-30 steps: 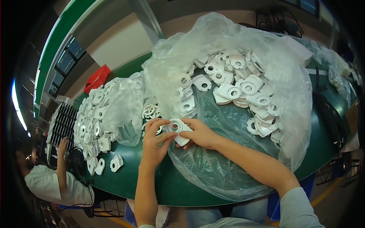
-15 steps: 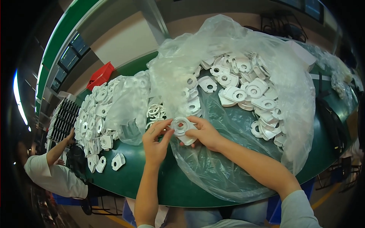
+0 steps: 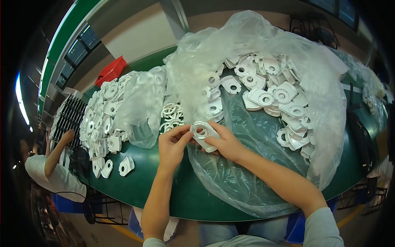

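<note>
A white plastic part with a round ring-shaped end and a hole through it is held up above the clear plastic sheeting. My right hand grips its right side, thumb on top and fingers underneath. At its left edge, the thumb and index finger of my left hand close on the rim by the round end. Just beyond my hands lies a small heap of white rings. A large pile of similar white parts rests in the open clear plastic bag.
The green table curves along its near edge. To the left stand another heap of white parts, partly under plastic, and a red bin. A co-worker's hand reaches to black racks at far left.
The held part has tilted and turned, its round end now toward the upper left. My left fingers have come together at its edge. The co-worker's arm has moved to the racks.
</note>
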`<state>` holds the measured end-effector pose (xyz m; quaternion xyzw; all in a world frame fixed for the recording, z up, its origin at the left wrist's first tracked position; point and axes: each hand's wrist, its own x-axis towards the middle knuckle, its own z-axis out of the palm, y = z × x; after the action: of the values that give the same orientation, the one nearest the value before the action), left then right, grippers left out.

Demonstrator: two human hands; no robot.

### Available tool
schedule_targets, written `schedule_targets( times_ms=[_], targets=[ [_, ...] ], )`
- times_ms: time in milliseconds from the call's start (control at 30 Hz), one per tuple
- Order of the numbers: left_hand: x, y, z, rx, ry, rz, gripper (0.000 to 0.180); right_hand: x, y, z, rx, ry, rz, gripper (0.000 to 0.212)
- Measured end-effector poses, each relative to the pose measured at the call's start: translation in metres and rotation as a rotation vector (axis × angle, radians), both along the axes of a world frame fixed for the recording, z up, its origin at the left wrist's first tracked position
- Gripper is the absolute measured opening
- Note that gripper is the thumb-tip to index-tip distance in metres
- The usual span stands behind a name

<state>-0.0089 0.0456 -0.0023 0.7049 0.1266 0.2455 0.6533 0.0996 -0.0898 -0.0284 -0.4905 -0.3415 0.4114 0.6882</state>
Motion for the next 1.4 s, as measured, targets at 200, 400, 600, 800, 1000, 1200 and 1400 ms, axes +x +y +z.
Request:
schedule_targets(
  times_ms=[200, 400, 600, 800, 1000, 1200, 1400],
  targets=[
    [-0.003, -0.001, -0.006, -0.018, -0.033, 0.043, 0.018, -0.004, -0.002, 0.011, 0.002, -0.021, -0.068, 0.025],
    [0.003, -0.006, 0.005, 0.296, 0.000, 0.150, 0.018, -0.003, 0.000, 0.006, -0.016, -0.193, -0.205, 0.024],
    [-0.004, 0.000, 0.009, 0.626, -0.099, 0.050, 0.018, -0.006, 0.005, 0.000, 0.082, -0.363, -0.192, 0.021],
    [-0.003, -0.003, -0.003, 0.417, -0.048, 0.069, 0.009, -0.011, 0.004, 0.001, 0.020, -0.328, -0.158, 0.019],
    [-0.001, -0.010, 0.007, 0.556, 0.069, 0.037, 0.023, -0.011, 0.010, -0.004, -0.063, -0.392, -0.291, 0.020],
    [-0.030, -0.016, 0.022, 0.468, 0.237, -0.009, 0.038, -0.006, 0.003, -0.006, 0.029, -0.294, -0.251, 0.024],
    [-0.132, 0.045, 0.016, 0.265, 0.196, 0.543, 0.022, -0.004, -0.007, -0.004, -0.059, -0.014, -0.019, 0.027]
  ],
)
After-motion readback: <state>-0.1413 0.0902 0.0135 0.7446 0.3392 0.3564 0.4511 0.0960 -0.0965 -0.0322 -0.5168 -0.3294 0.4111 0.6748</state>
